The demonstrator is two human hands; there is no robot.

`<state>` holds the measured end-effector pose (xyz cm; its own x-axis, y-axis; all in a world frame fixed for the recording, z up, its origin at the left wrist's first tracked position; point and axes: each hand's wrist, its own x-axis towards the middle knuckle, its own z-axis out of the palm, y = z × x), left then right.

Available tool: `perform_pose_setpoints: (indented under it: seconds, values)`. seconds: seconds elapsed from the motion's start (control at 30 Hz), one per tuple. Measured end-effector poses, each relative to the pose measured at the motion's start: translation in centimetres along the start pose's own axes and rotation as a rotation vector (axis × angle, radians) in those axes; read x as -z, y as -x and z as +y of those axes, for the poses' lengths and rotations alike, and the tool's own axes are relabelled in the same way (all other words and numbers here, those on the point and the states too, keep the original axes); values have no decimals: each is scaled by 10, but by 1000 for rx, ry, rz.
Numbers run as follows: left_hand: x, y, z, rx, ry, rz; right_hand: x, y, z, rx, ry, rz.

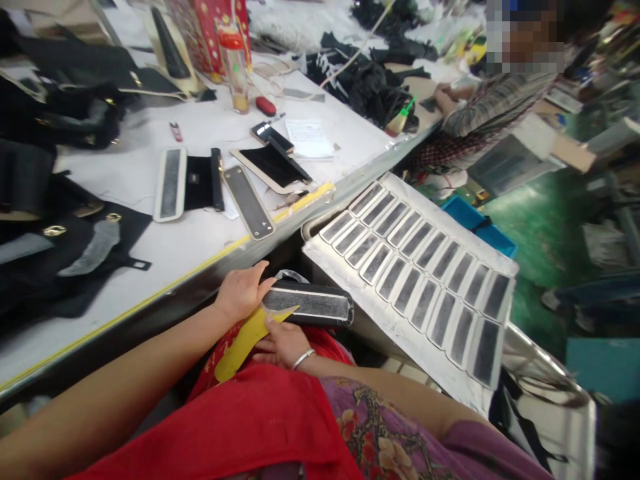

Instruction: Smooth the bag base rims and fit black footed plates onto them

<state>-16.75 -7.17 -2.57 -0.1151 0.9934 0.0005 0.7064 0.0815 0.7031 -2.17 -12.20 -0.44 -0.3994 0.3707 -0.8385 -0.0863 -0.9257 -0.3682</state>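
Over my lap lies a black, bag-like piece (340, 293) with a long grey panel (310, 303) edged in white on its upper face. My left hand (243, 293) is closed on its left end, thumb on top and the other fingers partly hidden. A curved yellow strip (243, 343), pointed at one end, crosses in front of this piece. Its kind I cannot make out. My right hand (287, 343), with a bracelet at the wrist, pinches the strip near its pointed end, close under the black piece.
A white board (390, 327) with rows of grey, pale-edged panels stands at right. On the table are a panel with metal fittings (249, 203), a black flap piece (273, 167), a phone (273, 135), a bottle (235, 73) and black bags (100, 260). Another person (500, 100) sits beyond.
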Motion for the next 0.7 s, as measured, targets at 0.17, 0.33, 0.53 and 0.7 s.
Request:
perform_pose_setpoints:
  seconds: [0.17,0.33,0.53,0.7]
  values:
    - [18,22,-30,474,885,60,12,37,-24,227,76,23]
    - [21,66,-48,497,1227,93,-16,26,-93,557,224,23]
    - [12,66,-35,437,1208,79,-120,-64,-161,668,565,33]
    - [13,53,-34,366,873,113,-144,-100,-183,613,800,60]
